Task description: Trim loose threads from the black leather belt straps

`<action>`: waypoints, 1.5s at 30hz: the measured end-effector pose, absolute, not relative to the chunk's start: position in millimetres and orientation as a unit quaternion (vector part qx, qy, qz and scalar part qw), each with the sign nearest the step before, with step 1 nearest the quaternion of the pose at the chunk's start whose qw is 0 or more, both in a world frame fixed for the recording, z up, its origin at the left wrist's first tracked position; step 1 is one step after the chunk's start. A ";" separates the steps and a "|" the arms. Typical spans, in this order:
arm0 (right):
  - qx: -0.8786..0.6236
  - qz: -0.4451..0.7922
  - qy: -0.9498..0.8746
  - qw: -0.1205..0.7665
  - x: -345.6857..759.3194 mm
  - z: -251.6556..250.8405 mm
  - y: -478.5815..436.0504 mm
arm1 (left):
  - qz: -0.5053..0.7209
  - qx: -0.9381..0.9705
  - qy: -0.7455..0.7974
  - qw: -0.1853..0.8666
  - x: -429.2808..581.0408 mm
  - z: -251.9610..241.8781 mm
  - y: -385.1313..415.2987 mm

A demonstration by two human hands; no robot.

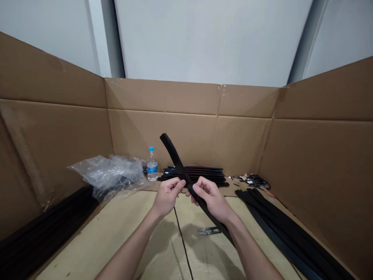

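The left hand and right hand are close together, each pinching a black strip between thumb and curled fingers; it looks like rubber, though the view cannot settle that. The strip runs through both hands on a diagonal: its upper end rises past the left hand, away and to the left, while its lower length drops past the right hand, alongside the right forearm. The right hand is therefore nearer that lower length. Below the hands, on a pale board, lie small snips and a thin black cord. Further out, black strips lie in piles at the right and left. Beyond stand a plastic bag, a water bottle, a third pile, tangled wire and cardboard walls.
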State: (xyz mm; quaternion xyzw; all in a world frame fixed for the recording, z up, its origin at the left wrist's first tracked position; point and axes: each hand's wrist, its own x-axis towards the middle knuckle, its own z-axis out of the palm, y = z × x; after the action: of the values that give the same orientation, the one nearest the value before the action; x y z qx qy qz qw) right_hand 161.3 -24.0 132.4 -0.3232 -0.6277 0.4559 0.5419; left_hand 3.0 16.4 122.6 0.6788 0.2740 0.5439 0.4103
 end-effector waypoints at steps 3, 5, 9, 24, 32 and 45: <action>-0.341 0.440 -0.621 0.552 160.4 132.2 -22.4 | 0.546 0.675 0.265 0.420 3.4 123.0 16.9; -0.352 0.434 -0.620 0.551 158.5 132.9 -22.6 | 0.546 0.671 0.259 0.429 4.0 122.7 17.2; -0.352 0.442 -0.624 0.540 154.4 135.2 -26.5 | 0.546 0.662 0.252 0.447 5.3 121.6 16.7; -0.361 0.444 -0.582 0.577 148.3 134.3 -31.0 | 0.561 0.655 0.237 0.448 12.3 121.5 7.3; -0.376 0.437 -0.572 0.583 144.6 134.0 -31.2 | 0.598 0.641 0.277 0.393 15.5 118.1 2.8; -0.327 0.446 -0.604 0.574 149.9 135.7 -30.8 | 0.606 0.624 0.301 0.392 17.5 119.2 4.3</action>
State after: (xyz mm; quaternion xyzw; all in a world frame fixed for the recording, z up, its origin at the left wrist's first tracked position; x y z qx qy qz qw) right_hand 149.9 -30.8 135.7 -0.3273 -0.6035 0.4457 0.5744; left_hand 17.5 4.3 119.2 0.6236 0.3010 0.6060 0.3916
